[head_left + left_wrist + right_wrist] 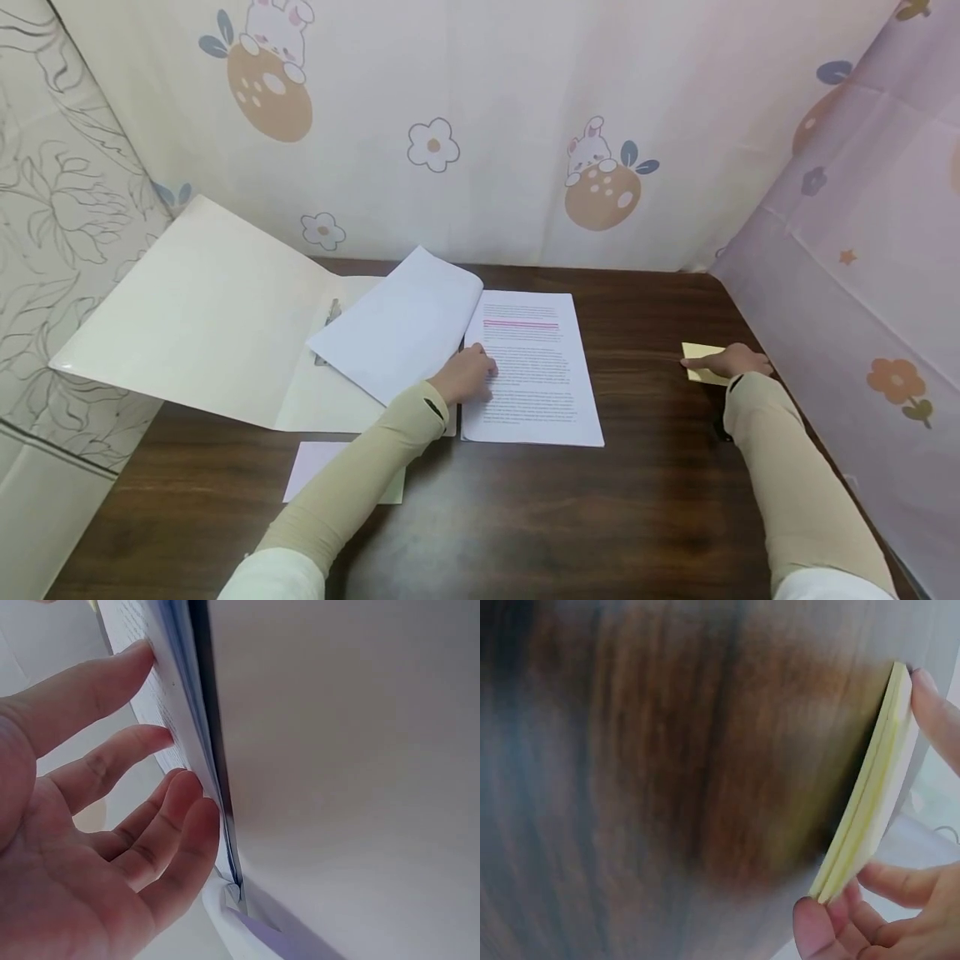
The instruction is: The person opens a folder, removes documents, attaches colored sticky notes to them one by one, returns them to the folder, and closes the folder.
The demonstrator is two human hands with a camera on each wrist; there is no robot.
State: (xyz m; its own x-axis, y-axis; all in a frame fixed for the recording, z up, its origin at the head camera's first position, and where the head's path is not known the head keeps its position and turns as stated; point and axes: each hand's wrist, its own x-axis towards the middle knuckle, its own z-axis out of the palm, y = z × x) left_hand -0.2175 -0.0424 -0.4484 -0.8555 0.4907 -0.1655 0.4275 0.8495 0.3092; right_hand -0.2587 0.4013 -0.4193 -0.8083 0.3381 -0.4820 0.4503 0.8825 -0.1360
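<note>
**Right hand (738,362) pinching yellow pad (707,377), left hand (463,377) touching printed page (528,396)**

From where I'm standing, the right hand is gripping the yellow pad between thumb and fingertips, at opposite ends. The pad is sitting at the right side of the bench (525,533), near its edge; in the right wrist view it's showing a layered edge and tilting over the wood. Can't tell if it's touching the surface.

The left hand is spreading its fingers loosely, bent a little, fingertips resting on the left part of the printed page. That page is lying near the middle of the bench and carrying pink lines (520,324) near the top of its text.

Just left of it, a blank turned-over sheet (405,325) is slanting across an open white folder (195,308), curling at its upper right. A metal clip (333,312) is peeking out beside it. The folder's left cover is angling up by the left wall.

Below the folder, a pale purple slip (311,462) and a greenish slip (393,490) are lying partly under the left arm. Beige sleeves (333,508) are covering both forearms. Behind the bench, a bunny-print curtain (495,75) is hanging.
</note>
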